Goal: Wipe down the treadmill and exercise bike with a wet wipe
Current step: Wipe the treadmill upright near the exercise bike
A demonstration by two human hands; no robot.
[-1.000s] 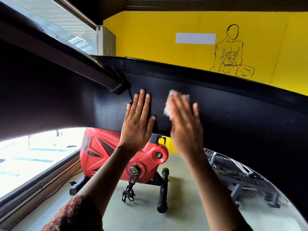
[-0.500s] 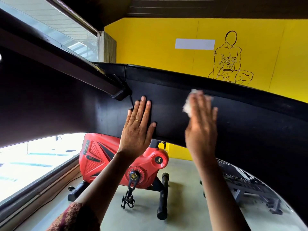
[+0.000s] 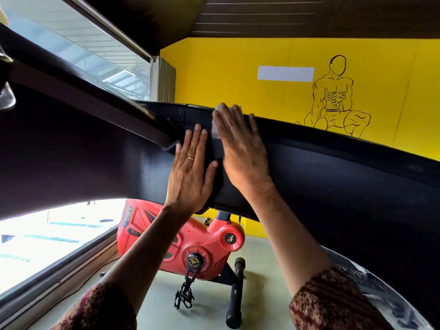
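A broad black treadmill panel (image 3: 333, 182) fills the middle of the head view. My left hand (image 3: 190, 170) lies flat on it with straight fingers, a ring on one finger. Just to its right my right hand (image 3: 240, 148) presses a white wet wipe (image 3: 216, 126) flat against the panel near its upper edge; only the wipe's left and top borders show past the fingers. Below the panel stands the red exercise bike (image 3: 185, 239) with a black pedal (image 3: 183, 297) and black base bar.
A yellow wall (image 3: 238, 75) with a line drawing of a muscular figure (image 3: 335, 96) is behind. A large window (image 3: 47, 236) runs along the left. Another machine's grey frame (image 3: 366, 282) shows at lower right on the pale floor.
My right hand slid the wipe leftward and up toward the panel's top edge, ending close beside the left hand. The left hand stayed flat in place. The camera tilted upward.
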